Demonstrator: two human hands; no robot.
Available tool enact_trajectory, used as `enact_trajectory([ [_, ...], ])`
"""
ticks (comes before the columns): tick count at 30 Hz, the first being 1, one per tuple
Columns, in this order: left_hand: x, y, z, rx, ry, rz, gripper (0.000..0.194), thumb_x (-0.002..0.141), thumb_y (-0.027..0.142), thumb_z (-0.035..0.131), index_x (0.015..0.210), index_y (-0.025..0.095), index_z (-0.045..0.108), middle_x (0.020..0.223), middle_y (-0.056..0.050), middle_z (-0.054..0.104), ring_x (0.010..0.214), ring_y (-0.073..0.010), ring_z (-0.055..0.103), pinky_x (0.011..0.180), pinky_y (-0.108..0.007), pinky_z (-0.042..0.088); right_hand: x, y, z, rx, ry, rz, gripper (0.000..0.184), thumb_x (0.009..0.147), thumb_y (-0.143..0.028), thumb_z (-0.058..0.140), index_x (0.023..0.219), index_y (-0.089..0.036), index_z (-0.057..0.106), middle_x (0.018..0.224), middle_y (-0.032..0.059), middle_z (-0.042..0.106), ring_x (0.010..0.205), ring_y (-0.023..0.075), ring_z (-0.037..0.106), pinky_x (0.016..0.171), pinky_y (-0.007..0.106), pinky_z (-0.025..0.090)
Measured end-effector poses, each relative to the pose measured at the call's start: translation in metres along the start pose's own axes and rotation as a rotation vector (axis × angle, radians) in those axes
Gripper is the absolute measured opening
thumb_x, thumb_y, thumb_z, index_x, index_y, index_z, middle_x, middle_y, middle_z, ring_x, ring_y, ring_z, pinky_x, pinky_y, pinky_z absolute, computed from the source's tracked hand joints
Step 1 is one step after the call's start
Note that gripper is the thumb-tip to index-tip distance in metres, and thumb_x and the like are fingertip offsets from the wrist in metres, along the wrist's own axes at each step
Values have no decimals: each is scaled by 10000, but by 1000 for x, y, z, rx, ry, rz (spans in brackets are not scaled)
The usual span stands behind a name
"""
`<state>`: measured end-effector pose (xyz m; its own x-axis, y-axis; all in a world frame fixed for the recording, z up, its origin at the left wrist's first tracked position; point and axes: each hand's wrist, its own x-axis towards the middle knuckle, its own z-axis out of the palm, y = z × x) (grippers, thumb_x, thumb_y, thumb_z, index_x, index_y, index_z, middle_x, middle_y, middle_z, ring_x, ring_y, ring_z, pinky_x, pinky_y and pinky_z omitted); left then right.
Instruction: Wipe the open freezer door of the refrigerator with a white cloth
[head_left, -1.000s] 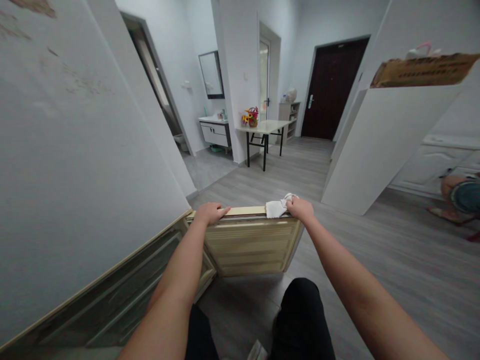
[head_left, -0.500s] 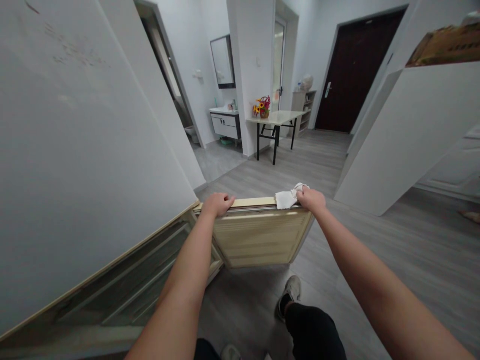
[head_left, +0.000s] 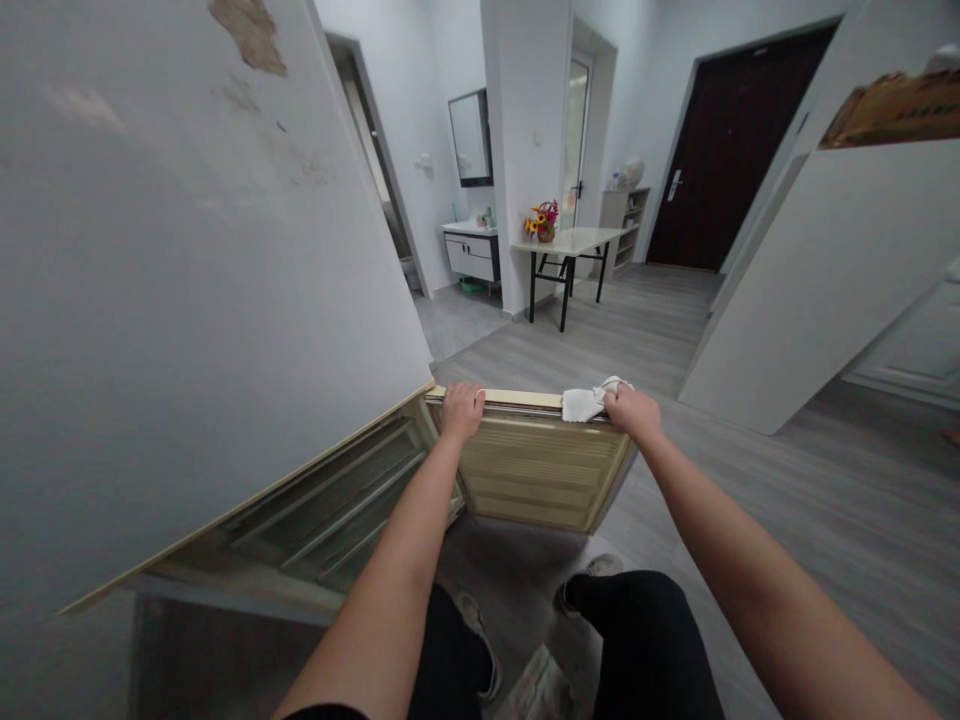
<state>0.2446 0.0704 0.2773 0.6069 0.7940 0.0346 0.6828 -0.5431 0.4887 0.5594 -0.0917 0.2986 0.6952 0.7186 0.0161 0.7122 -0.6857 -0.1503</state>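
A cream door stands swung open from a cabinet that looks like a fridge's lower compartment, with ribbed panels or drawers inside. My left hand is closed over the top edge of this door, near its hinge side. Toward the far corner of the same edge, my right hand grips a bunched white cloth. Part of the cloth lies flat along the edge, and its other end is hidden in my fingers.
A glossy white surface with brown patches rises at left. A crumpled pale item lies between my shoes. Ahead stand a folding table bearing a flower basket, and a washbasin cabinet. A white panel stands at right.
The view has shifted, so the door and room sit farther right, and more of the compartment shows. Both hands stay on the door's top edge, the cloth still in my right hand.
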Motion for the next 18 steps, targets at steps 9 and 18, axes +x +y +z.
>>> enact_trajectory([
  [9,-217,-25,127,-358,-254,-11,515,900,467,733,1367,273,633,1465,-151,620,1361,-296,600,1176,-465,486,-111,-5,3,-39,-4,-89,623,1065,-604,280,1219,-131,655,1204,218,730,1133,369,727,924,437,545],
  [18,-330,-53,208,-885,-203,-329,884,695,810,717,1360,248,562,1386,-218,643,1289,-350,641,1079,-487,511,-243,-59,15,-38,5,-139,543,1088,-559,312,1157,-116,618,1076,210,748,986,340,757,808,383,551],
])
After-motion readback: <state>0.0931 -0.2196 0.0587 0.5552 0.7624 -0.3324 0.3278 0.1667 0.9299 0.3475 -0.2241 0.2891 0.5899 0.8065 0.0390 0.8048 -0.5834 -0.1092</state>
